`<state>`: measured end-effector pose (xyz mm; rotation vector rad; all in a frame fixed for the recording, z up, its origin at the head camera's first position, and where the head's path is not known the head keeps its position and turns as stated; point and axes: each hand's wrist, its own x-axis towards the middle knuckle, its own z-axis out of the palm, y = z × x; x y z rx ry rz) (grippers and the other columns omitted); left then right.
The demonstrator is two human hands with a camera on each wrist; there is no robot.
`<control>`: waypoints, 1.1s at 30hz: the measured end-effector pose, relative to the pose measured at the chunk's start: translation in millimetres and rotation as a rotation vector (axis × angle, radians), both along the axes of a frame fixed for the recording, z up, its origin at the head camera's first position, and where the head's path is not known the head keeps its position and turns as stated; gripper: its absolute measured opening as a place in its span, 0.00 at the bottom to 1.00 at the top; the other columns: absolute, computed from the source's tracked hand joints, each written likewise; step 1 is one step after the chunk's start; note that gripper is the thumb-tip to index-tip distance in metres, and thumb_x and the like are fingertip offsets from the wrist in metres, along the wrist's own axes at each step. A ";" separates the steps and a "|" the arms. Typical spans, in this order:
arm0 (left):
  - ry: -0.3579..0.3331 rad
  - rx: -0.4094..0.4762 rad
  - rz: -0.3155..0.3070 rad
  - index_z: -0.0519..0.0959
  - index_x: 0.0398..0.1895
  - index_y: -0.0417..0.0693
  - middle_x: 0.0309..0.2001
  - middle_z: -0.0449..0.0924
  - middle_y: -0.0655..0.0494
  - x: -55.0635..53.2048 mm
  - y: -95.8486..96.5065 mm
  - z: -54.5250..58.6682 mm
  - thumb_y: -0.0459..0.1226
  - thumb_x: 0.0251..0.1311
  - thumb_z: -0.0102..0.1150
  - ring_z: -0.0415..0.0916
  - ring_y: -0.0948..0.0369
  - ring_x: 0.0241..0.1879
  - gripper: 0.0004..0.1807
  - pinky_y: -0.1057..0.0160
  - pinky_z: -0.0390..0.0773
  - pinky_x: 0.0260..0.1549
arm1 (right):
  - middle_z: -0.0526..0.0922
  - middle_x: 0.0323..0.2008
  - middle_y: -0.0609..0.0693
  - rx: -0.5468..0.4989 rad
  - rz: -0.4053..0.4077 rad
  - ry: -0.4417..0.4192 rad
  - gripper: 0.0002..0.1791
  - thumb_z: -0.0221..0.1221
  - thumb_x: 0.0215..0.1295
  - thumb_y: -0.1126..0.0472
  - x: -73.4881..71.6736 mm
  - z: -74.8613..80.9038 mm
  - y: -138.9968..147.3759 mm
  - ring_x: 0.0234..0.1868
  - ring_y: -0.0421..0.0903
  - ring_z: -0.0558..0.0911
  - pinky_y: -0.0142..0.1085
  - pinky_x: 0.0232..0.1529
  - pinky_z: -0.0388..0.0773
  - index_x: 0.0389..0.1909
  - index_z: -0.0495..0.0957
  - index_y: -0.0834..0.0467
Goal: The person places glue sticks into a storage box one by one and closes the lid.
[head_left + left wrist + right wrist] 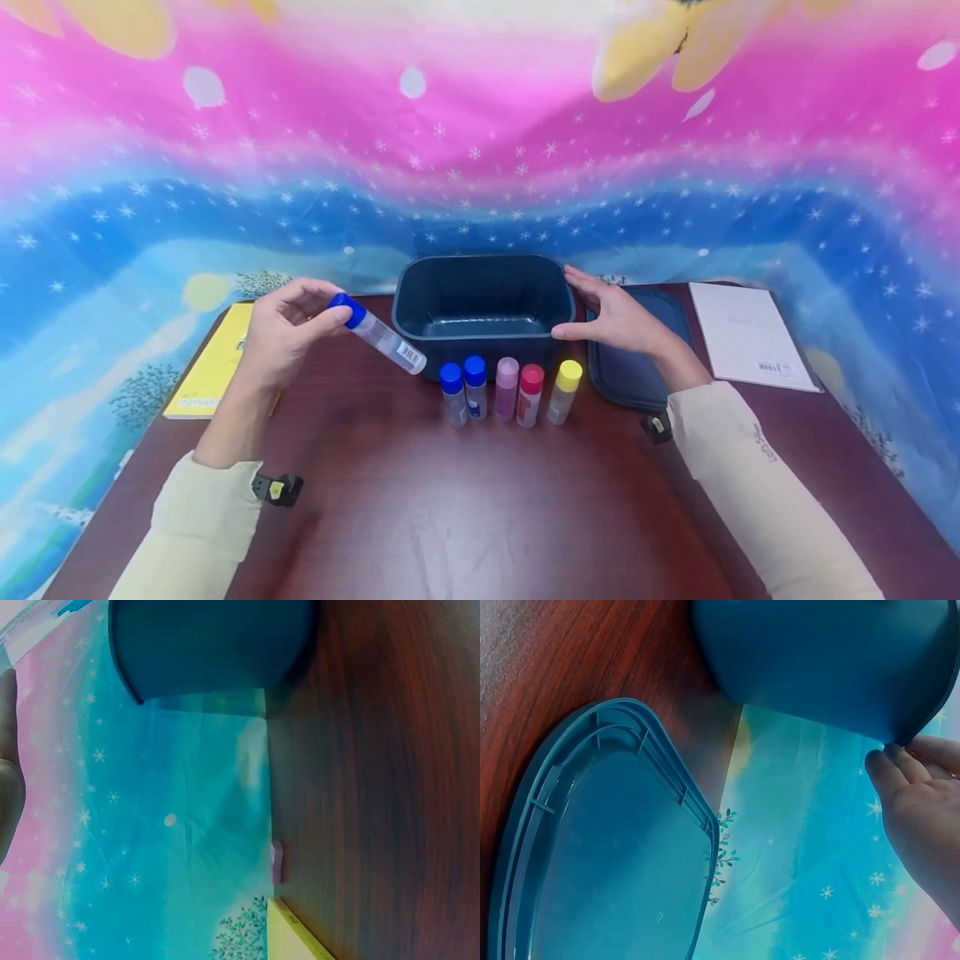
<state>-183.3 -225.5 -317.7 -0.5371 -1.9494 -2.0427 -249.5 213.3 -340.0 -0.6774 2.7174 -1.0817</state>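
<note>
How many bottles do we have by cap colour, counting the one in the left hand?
Blue-capped bottles: 3, one of them in the left hand
Pink-capped bottle: 1
Red-capped bottle: 1
Yellow-capped bottle: 1
Total: 6

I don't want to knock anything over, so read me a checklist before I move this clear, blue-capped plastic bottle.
1. Left hand pinching the blue-capped bottle by its cap: ok.
2. Dark blue, rounded plastic bin uncovered, its flat dark-blue lid lying beside it: ok.
3. Right hand touching the bin's rim: ok.
4. Five small plastic bottles with coloured caps far from the bin: not ok, they stand close in front.
5. Bin empty: cannot tell, its near wall hides part of the inside.
</note>
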 end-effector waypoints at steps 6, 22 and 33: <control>0.019 0.111 -0.043 0.82 0.43 0.32 0.37 0.84 0.48 -7.6 8.9 6.0 0.19 0.62 0.60 0.84 0.58 0.35 0.09 0.58 0.87 0.35 | 0.50 0.80 0.54 -0.001 -0.001 -0.003 0.53 0.68 0.64 0.43 2.7 0.1 3.6 0.79 0.60 0.51 0.63 0.70 0.58 0.81 0.50 0.55; -0.034 0.094 0.031 0.84 0.49 0.33 0.41 0.86 0.50 -44.8 42.4 12.5 0.28 0.58 0.72 0.84 0.57 0.42 0.16 0.63 0.85 0.44 | 0.48 0.81 0.52 -0.002 0.003 -0.011 0.53 0.68 0.64 0.43 2.4 0.8 -2.0 0.79 0.58 0.50 0.62 0.71 0.59 0.82 0.49 0.54; -0.116 0.027 0.109 0.85 0.49 0.38 0.42 0.86 0.52 -67.3 63.8 9.1 0.35 0.57 0.75 0.84 0.56 0.45 0.17 0.64 0.84 0.44 | 0.49 0.81 0.52 0.008 -0.010 -0.035 0.54 0.68 0.64 0.42 -0.3 4.1 -2.8 0.79 0.58 0.52 0.61 0.71 0.60 0.82 0.48 0.53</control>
